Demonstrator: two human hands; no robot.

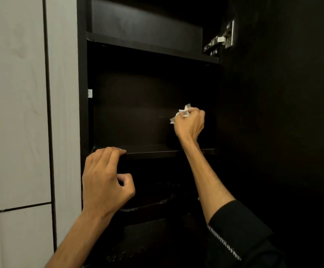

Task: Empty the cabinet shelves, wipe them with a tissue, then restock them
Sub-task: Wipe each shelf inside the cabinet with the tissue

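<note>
Left hand (105, 178) has its fingers hooked over the front edge of a shelf (157, 151) in the dark cabinet (83, 74), at its left end, and further right the right hand (190, 124) is fisted tight round a crumpled white tissue (183, 112), up inside that compartment near the right wall.

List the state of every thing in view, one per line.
Middle shelf, nothing visible on it.
Upper shelf, nothing visible on it.
Tissue, crumpled, gripped by the right hand.
Left hand, fingers hooked over the middle shelf's edge.
Cabinet door, open, hinge exposed.
</note>
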